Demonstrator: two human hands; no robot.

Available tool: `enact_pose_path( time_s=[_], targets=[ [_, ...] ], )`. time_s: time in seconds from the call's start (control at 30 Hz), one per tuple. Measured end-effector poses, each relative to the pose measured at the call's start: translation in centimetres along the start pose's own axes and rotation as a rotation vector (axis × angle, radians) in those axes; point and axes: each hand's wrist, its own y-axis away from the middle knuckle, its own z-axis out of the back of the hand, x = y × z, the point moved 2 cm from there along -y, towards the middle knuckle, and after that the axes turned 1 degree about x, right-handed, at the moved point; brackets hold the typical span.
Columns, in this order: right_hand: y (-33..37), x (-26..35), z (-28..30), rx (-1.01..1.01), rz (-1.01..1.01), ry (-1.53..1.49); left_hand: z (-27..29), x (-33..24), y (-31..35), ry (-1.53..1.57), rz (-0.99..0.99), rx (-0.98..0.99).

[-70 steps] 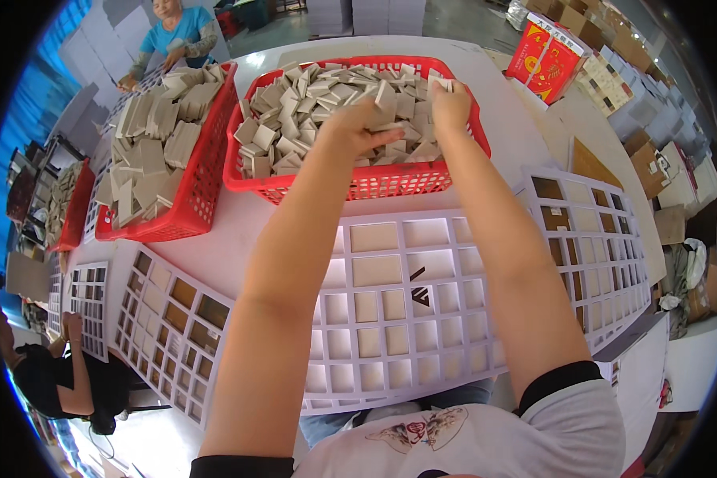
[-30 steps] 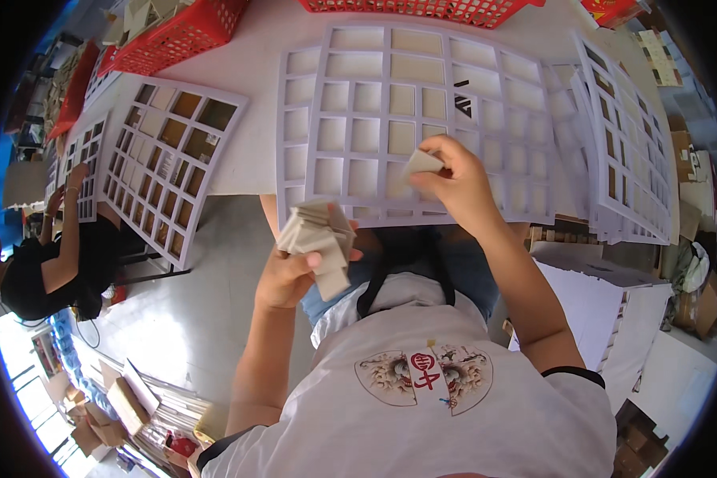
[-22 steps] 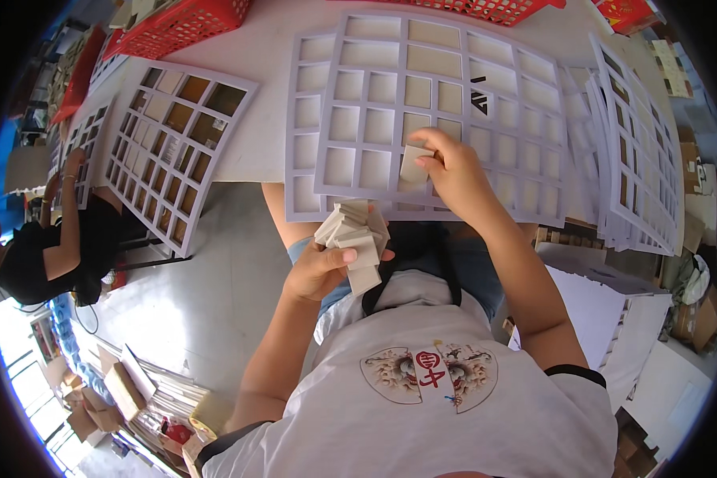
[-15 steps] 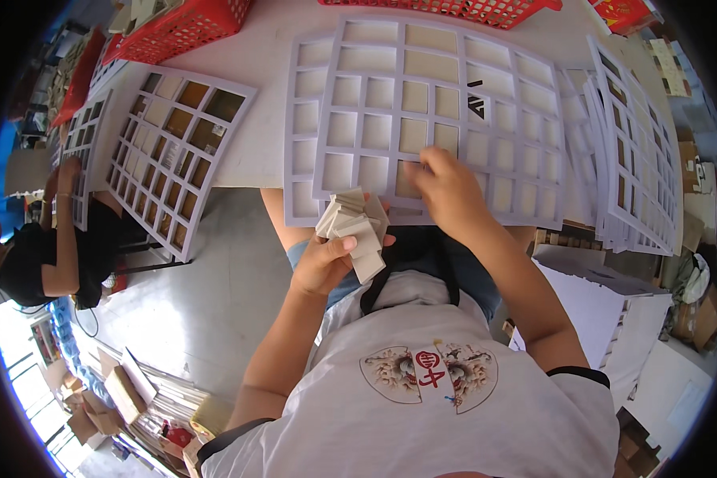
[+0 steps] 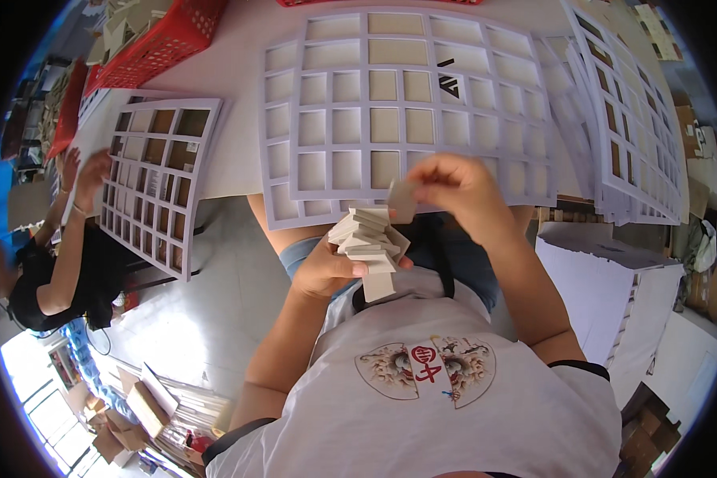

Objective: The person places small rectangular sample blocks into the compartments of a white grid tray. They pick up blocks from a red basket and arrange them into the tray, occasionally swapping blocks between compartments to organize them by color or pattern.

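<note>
A fanned stack of small beige cardboard pieces point(image 5: 366, 239) rests in my left hand point(image 5: 320, 269), whose fingers and thumb are closed round it. Just right of the stack, my right hand point(image 5: 466, 197) pinches a single cardboard piece point(image 5: 402, 202), tilted and slightly blurred, at the near edge of a white grid frame point(image 5: 363, 95). The frame lies on the table and overlaps another white frame point(image 5: 278, 191) beneath it. Beige pieces fill several compartments in its middle columns; one compartment to their right shows a black printed mark.
More white frames point(image 5: 613, 151) are stacked at the right. Red plastic baskets point(image 5: 163, 52) stand at the far side, the left one full of cardboard pieces. A co-worker at the left handles another grid frame point(image 5: 155, 179) that leans over the table edge point(image 5: 227, 191).
My right hand has left a compartment, which now shows a beige piece, and holds another piece beside the stack. The view has shifted, and the co-worker's hands have moved onto their frame.
</note>
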Motion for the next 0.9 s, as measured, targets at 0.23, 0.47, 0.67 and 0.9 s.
enact_pose_path(
  time_s=[0.23, 0.47, 0.67, 0.9],
  targets=[
    [-2.9, -1.9, 4.5, -0.229, 0.093, 0.101, -0.3, 1.2, -2.1, -0.088, 0.015, -0.044],
    [-3.3, -0.6, 2.7, -0.15, 0.278, 0.674, 0.4, 1.0, -2.4, -0.064, 0.0, -0.082],
    [-0.5, -0.7, 1.5, -0.122, 0.658, 1.263, 0.8, 1.1, -2.6, -0.042, -0.033, -0.089],
    [2.8, 1.1, -0.1, 0.024, 0.514, 0.443, 0.2, 1.7, -2.9, -0.032, 0.056, -0.074]
  ],
)
